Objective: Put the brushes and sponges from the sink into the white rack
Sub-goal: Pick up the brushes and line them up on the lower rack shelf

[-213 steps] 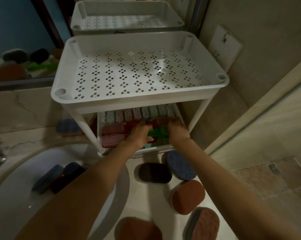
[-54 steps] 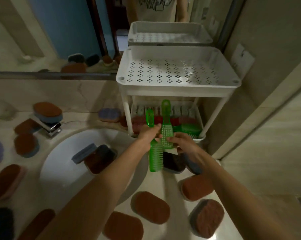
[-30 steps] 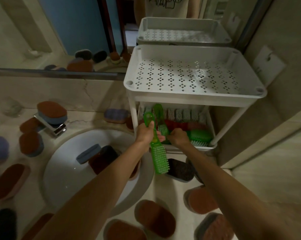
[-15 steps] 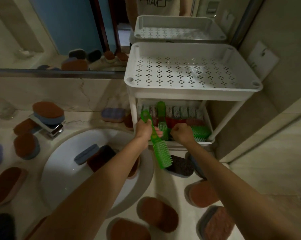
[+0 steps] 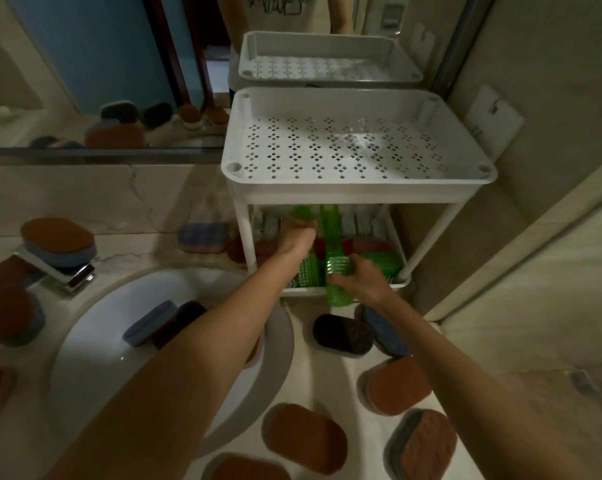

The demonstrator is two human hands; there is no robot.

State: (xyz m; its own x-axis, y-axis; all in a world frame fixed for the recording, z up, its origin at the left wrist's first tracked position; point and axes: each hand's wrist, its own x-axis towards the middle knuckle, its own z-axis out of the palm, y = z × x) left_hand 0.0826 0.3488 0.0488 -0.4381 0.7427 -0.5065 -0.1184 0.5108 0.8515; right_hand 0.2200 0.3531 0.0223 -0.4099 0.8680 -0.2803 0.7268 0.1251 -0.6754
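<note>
A white two-tier rack (image 5: 358, 183) stands on the counter right of the sink (image 5: 95, 344). Its top tray is bare; the lower tray (image 5: 398, 251) holds red and green brushes and grey-white ones at the back. My left hand (image 5: 297, 239) grips the handle of a green brush (image 5: 308, 273) inside the lower tier. My right hand (image 5: 360, 278) holds the bristle end of a second green brush (image 5: 330, 233), whose handle points into the rack. In the sink lie a blue sponge (image 5: 150, 322) and a dark red one (image 5: 180, 320).
Many oval sponges, brown, blue and dark, lie on the counter around the sink, such as a dark sponge (image 5: 342, 336) below the rack. A chrome tap (image 5: 62, 271) carries a brown sponge. A mirror runs behind; a wall stands close on the right.
Both hands have moved forward from above the sink rim into the rack's lower tier, carrying the two green brushes with them. The left brush, which was hanging down, now lies in the tray.
</note>
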